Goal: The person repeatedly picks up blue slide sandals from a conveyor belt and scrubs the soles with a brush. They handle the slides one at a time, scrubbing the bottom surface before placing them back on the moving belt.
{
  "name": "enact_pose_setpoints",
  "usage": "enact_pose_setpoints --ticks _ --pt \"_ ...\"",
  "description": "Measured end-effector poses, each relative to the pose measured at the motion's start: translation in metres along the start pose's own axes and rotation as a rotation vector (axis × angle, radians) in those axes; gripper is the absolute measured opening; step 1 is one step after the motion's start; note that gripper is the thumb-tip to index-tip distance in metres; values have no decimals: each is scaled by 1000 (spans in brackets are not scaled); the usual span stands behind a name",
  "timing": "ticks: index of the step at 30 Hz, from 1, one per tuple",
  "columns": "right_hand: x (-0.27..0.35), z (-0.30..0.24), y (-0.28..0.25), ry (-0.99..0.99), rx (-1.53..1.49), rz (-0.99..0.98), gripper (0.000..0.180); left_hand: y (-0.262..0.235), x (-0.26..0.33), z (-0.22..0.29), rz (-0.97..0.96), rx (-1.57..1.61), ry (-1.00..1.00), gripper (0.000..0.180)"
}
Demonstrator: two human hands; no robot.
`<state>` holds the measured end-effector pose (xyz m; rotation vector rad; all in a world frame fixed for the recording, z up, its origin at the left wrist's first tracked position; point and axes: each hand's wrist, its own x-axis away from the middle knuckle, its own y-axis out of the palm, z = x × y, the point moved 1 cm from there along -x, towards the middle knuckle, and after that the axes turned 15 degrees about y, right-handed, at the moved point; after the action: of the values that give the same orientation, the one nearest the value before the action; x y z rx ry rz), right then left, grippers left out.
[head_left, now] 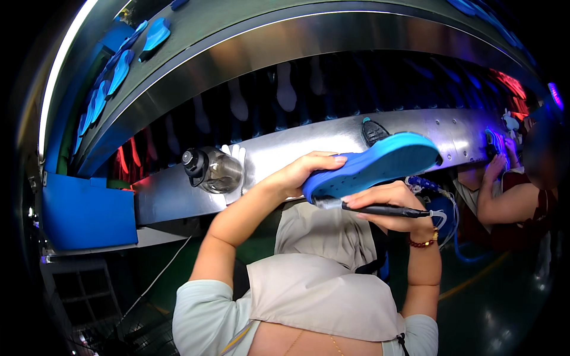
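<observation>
The left hand (310, 168) clamps a blue shoe sole (380, 163) at its nine-o'clock end, beside the steel bench (309, 139). The right hand (396, 200) — at five o'clock — grips a black corded pen-shaped tool (389, 210); a clear bottle (224, 171) sits at nine.

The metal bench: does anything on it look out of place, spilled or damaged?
Nothing looks clearly spilled or damaged. Slightly odd, perhaps, is the black-capped clear bottle on the metal bench, partly hiding a white glove: it seems a personal item in a work area. I cannot tell whether it rests on the glove.
</observation>
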<state>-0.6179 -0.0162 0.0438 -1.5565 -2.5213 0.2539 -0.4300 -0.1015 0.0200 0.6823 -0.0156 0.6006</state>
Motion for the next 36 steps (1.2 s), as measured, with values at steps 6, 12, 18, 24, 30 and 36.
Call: enact_pose_setpoints --ticks 6,12,18,24,30,36 --pt "3 -4 -20 -52 40 -45 18 -7 3 1 17 -112 -228 56" --pt "10 -1 -35 -1 142 -141 18 -5 13 6 51 -197 -224 65" --pt "15 18 -34 21 108 -97 19 -12 16 9 58 -298 -129 67" --pt "21 32 -40 86 -70 145 21 -14 23 25 130 -158 -83 62" --pt "31 4 -31 -1 -110 162 18 -69 23 9 -6 388 93 73" --pt "1 29 -14 191 -136 477 17 -13 -32 -53 20 596 357 92"
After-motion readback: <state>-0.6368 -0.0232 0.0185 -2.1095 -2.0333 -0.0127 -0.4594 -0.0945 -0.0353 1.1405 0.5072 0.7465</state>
